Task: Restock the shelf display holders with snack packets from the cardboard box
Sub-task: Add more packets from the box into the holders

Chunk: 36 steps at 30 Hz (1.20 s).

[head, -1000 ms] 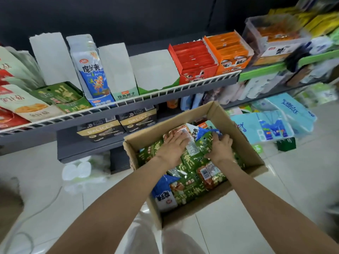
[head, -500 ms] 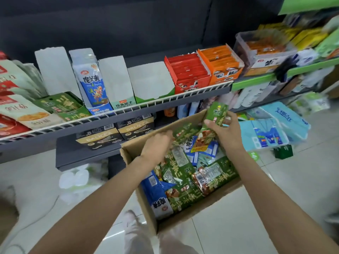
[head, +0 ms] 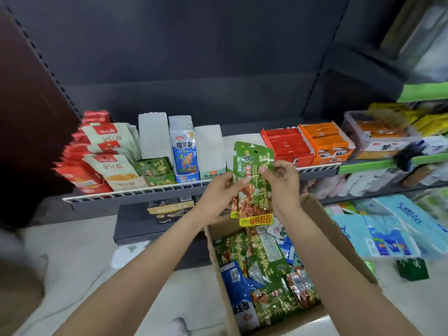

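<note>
Holding: green snack packets (head: 253, 183), upright, raised above the cardboard box (head: 339, 241) and in front of the shelf (head: 135, 194).
Left hand (head: 219, 192): my fingers pinch the packets' left edge, about halfway up.
Right hand (head: 281, 177): my thumb and fingers pinch the right edge near the top; hands close together, packets between them.
Packet count: looks like two, one behind the other; cannot tell for sure.
Box: open on the floor below my arms, full of green and blue packets (head: 264, 282) lying loose.
Shelf, left to right: red and white bags (head: 106, 161), green holder (head: 157, 173) low with stock, blue packets in a white holder (head: 183, 151), more white holders (head: 209, 151), red box (head: 288, 144), orange box (head: 324, 141).
</note>
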{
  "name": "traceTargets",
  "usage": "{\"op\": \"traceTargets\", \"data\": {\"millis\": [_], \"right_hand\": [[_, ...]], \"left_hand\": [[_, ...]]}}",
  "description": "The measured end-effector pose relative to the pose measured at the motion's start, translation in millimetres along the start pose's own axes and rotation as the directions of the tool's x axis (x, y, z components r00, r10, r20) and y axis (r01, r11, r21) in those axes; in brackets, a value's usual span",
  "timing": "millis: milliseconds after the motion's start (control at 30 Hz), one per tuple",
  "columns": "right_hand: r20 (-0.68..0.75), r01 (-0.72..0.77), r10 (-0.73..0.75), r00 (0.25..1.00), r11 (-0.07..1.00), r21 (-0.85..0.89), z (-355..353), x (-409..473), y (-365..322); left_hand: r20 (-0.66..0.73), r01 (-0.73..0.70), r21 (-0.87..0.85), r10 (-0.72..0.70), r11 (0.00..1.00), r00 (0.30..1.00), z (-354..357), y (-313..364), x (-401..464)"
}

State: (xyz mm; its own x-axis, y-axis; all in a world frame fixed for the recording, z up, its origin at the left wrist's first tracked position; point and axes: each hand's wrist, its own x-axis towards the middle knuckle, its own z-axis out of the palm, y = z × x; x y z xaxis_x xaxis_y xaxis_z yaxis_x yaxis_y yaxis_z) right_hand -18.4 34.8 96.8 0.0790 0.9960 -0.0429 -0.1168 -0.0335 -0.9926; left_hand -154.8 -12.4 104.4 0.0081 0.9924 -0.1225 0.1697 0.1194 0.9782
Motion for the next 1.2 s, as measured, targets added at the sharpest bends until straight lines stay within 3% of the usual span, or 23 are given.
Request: {"op": "traceTargets", "data": {"millis": [100, 200, 267, 333, 400, 467, 500, 600, 867, 1067, 1200], "right_hand": [[0.05, -0.016, 0.019, 0.999, 0.999, -0.047, 39, -1, -11], [0.238, -0.145, 0.166, 0.957, 0.984, -0.104, 73, 6, -23], [0.37, -0.087, 0.143, 0.918, 0.983, -0.163, 96, 9, -32], [0.404, 0.022, 0.052, 0.913, 0.984, -0.176, 121, 12, -38], [0.338, 0.083, -0.033, 0.941, 0.987, -0.135, 144, 18, -40], [0.263, 0.111, -0.096, 0.96, 0.993, -0.043, 163, 27, -39], [0.244, 0.121, -0.12, 0.962, 0.993, 0.011, 172, 30, -39], [0.241, 0.134, -0.155, 0.958, 0.986, 0.101, 199, 40, -33], [0.333, 0.021, -0.018, 0.943, 1.0, -0.005, 248, 53, 10], [0.435, 0.071, 0.026, 0.9, 0.976, -0.206, 248, 55, 26], [0.558, 0.143, 0.068, 0.827, 0.934, -0.326, 249, 59, 21]], "left_hand": [[-0.065, -0.087, 0.096, 0.093, 0.992, 0.994, -38, 7, -3], [-0.099, -0.084, 0.225, 0.108, 0.971, 0.989, -84, 8, -1], [-0.114, -0.087, 0.321, 0.129, 0.943, 0.985, -116, 5, 2], [-0.17, -0.065, 0.466, 0.161, 0.882, 0.972, -150, 2, 7], [-0.16, -0.018, 0.755, 0.211, 0.655, 0.964, -183, 2, 10], [-0.049, 0.003, 0.946, 0.134, 0.325, 0.99, -210, 3, 14], [0.01, -0.024, 0.978, 0.07, 0.207, 0.998, -220, 2, 17], [0.181, -0.18, 0.983, -0.025, 0.043, 0.983, -239, -11, 32], [0.326, -0.32, 0.942, 0.05, -0.104, 0.944, -252, -42, 49], [0.326, -0.322, 0.946, 0.134, -0.049, 0.936, -254, -48, 49], [0.296, -0.298, 0.954, 0.167, -0.011, 0.941, -255, -49, 49]]}}
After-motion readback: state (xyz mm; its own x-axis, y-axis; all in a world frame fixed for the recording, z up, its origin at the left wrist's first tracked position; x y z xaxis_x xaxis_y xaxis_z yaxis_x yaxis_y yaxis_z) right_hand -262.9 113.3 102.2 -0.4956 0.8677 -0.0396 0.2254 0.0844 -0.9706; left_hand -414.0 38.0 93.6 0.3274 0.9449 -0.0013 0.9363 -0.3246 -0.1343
